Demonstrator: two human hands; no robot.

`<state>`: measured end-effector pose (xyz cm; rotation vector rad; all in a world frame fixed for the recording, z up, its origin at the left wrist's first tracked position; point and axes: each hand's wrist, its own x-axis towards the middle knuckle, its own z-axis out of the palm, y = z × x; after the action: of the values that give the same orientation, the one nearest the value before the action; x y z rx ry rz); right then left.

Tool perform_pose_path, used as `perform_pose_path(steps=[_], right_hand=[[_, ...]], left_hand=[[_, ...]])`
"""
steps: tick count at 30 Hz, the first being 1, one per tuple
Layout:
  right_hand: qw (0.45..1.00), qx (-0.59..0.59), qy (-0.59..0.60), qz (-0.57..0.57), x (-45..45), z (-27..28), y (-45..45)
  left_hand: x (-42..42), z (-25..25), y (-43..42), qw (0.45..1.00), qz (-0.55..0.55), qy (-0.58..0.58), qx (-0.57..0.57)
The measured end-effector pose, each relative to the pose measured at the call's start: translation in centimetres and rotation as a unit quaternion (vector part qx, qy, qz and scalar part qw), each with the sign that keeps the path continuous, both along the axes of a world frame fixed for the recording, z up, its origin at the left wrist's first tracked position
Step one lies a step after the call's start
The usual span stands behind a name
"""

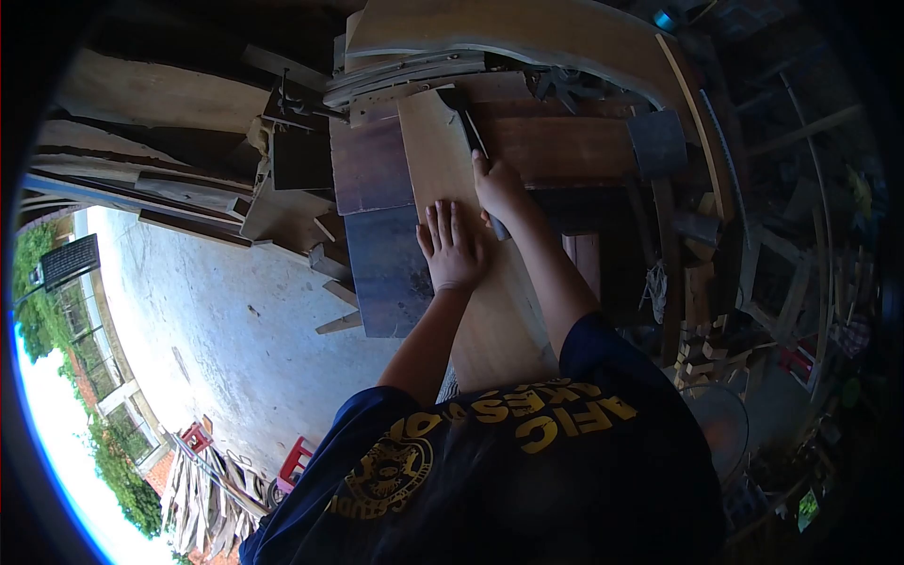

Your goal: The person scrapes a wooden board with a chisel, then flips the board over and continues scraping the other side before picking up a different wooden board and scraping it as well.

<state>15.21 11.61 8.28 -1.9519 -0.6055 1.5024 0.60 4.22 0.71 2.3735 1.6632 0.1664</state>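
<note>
A long pale board lies lengthwise over a dark wooden bench, its near end close to my body. My left hand rests flat on the board's middle with its fingers spread. To its right, my right hand is closed around the handle of a dark tool, which looks like a hammer or a similar hand tool. The tool's head lies over the far end of the board, near its right edge. My right hand hides part of the handle.
A large curved slab lies beyond the bench. Planks are stacked at the left, and a dark square block sits at the bench's right. Small wood blocks are piled at the lower right. Scrap wood lies at the lower left.
</note>
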Motion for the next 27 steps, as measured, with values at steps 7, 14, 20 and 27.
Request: perform_pose_path(steps=[7, 14, 20, 27], right_hand=[[1.0, 0.007, -0.023, -0.002, -0.2, 0.5, -3.1], [1.0, 0.004, -0.004, 0.027, 1.1, 1.1, -0.4], [0.999, 0.0, -0.029, 0.04, 1.6, 0.8, -4.3], [0.998, 0.012, -0.03, 0.062, 2.5, 0.6, -4.4]], left_hand=[[0.2, 0.3, 0.4, 1.0, -0.003, 0.002, -0.009], [0.0, 0.1, 0.1, 1.0, -0.01, 0.005, -0.001], [0.1, 0.2, 0.1, 1.0, -0.001, -0.012, -0.013], [0.0, 0.2, 0.2, 1.0, -0.003, -0.006, -0.021]])
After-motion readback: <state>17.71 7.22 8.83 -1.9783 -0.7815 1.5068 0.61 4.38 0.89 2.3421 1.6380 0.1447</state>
